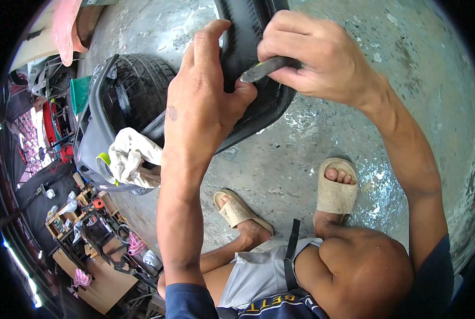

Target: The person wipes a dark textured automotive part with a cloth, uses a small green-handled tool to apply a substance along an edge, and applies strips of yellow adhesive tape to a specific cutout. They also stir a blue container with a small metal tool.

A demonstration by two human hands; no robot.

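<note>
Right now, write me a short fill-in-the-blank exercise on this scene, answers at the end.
1. The left hand is over a panel whose colour is ____.
2. The hand gripping the dark strip is the person's ____ one.
3. The crumpled cloth is coloured ____.
4. The beige sandals are worn on the person's ____.

Missing words: black; right; white; feet.

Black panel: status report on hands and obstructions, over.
Right hand gripping dark strip over black panel. Left hand spread at panel, thumb by strip's tip. White cloth to the left, away from strip.
</note>
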